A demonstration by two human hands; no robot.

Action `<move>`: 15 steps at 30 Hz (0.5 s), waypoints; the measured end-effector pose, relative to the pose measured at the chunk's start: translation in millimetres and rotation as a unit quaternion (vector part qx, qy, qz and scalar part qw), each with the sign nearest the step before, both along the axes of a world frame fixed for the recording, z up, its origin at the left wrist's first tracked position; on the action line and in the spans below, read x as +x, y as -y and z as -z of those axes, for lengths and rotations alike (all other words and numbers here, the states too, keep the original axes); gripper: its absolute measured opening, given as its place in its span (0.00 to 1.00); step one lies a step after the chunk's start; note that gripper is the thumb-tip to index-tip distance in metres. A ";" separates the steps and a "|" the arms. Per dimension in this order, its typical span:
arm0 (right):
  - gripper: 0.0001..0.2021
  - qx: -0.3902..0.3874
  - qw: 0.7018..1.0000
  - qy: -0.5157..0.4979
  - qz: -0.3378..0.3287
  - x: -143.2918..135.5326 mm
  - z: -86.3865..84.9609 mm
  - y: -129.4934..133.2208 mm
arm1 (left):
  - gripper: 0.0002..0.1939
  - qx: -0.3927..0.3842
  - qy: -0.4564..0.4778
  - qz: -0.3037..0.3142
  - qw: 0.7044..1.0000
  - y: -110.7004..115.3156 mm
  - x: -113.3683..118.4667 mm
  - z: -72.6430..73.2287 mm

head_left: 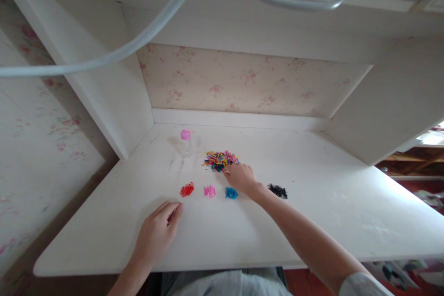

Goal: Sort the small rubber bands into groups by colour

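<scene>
A mixed heap of small coloured rubber bands [219,159] lies on the white desk. At its lower right edge, my right hand [241,178] has its fingers pinched together among the bands; the fingertips are partly hidden. My left hand [157,229] rests on the desk with fingers curled in and thumb against them. A dark red spot shows inside that curl, too small to name. Between the hands and the heap sit sorted piles: red bands [187,189], pink bands [209,191] and blue bands [231,193]. Black bands [278,191] lie beyond my right forearm, which partly covers them.
Left of the heap stands a clear bottle [186,148] with a pink top. A pale cable [145,32] hangs across the upper view. Desk side panels [388,97] rise left and right, and an overhead shelf [263,32] holds plastic bottles.
</scene>
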State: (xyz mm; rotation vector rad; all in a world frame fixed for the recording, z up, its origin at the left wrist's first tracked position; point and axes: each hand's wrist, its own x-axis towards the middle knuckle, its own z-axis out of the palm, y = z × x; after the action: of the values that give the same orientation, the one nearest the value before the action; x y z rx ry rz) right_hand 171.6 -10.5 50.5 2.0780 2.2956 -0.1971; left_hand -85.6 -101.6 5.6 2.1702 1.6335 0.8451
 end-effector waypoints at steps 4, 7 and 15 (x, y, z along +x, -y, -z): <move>0.17 -0.012 1.000 0.002 -0.016 -1.1 9.3 -8.2 | 0.13 0.000 -0.010 0.007 1.000 0.7 0.5 0.6; 0.18 -0.013 1.000 -0.004 -0.018 -0.2 13.4 -9.4 | 0.13 0.014 -0.013 0.013 1.000 -0.1 0.2 2.9; 0.18 0.003 0.999 -0.049 0.013 15.0 5.8 -9.7 | 0.14 0.006 -0.028 0.014 0.999 -0.6 0.2 3.5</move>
State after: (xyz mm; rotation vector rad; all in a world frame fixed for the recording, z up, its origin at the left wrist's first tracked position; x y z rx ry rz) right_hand 186.6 -0.8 44.8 2.1484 2.3270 -0.3000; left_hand -85.4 -101.0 2.1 2.2390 1.6247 0.7950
